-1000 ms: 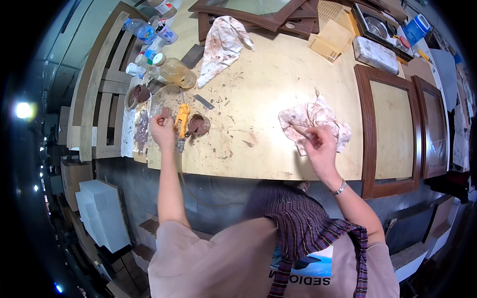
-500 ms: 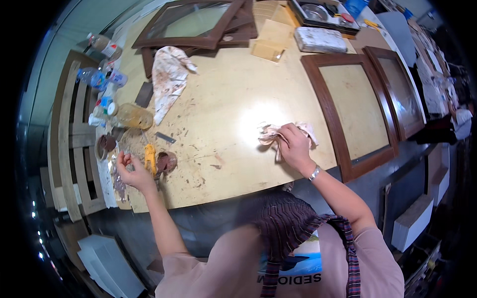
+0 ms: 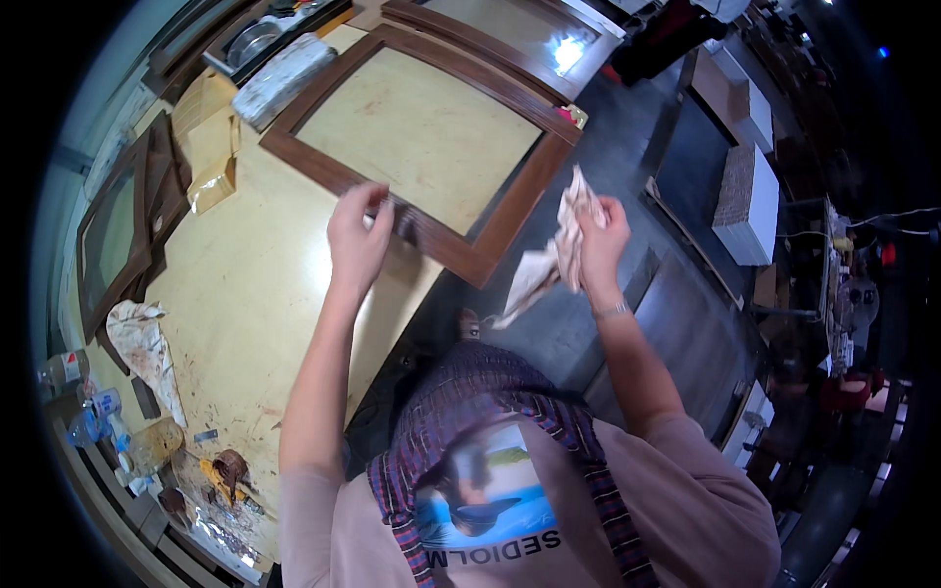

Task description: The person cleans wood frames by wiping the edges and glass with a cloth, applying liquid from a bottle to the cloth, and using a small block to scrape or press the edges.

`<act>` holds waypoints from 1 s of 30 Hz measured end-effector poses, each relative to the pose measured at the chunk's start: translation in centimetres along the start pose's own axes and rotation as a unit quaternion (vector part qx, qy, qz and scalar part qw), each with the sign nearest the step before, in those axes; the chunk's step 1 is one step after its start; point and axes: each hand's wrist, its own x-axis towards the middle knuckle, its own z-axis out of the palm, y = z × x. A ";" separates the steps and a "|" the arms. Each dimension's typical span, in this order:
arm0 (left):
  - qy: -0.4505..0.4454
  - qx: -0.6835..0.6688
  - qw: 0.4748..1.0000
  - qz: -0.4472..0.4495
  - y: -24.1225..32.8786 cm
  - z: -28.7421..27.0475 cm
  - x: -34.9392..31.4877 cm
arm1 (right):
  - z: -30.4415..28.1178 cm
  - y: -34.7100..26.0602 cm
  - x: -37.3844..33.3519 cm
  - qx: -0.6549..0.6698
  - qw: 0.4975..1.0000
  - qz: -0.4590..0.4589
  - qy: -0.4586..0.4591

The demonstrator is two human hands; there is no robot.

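Note:
My right hand [image 3: 603, 245] grips a crumpled, stained whitish rag [image 3: 561, 250]. The rag hangs in the air past the table's edge, over the dark floor. Over the near rail of a brown wooden frame [image 3: 480, 257] is my left hand [image 3: 358, 243]. Its fingers are bent, with a gap between them and the thumb, and nothing shows in it. Whether its fingertips touch the rail, I cannot tell. The frame lies flat on the pale tabletop [image 3: 284, 284], one corner jutting beyond the edge.
A second glazed frame [image 3: 490, 39] lies behind the first. At left are stacked frames [image 3: 113, 230], another stained rag [image 3: 147, 353], plastic bottles [image 3: 93, 416] and a brown-smeared cup [image 3: 230, 465]. A wrapped block [image 3: 284, 80] lies beyond. White-sided panels [image 3: 750, 206] stand on the floor at right.
My view has swung to the right. My right hand has lifted the rag off the tabletop and out past its edge. My left hand has moved from beside the cup to the wooden frame.

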 end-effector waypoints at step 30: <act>-0.085 0.356 0.925 0.104 0.0 9.8 4.2 | 4.7 6.5 -1.8 0.049 0.982 0.120 -0.135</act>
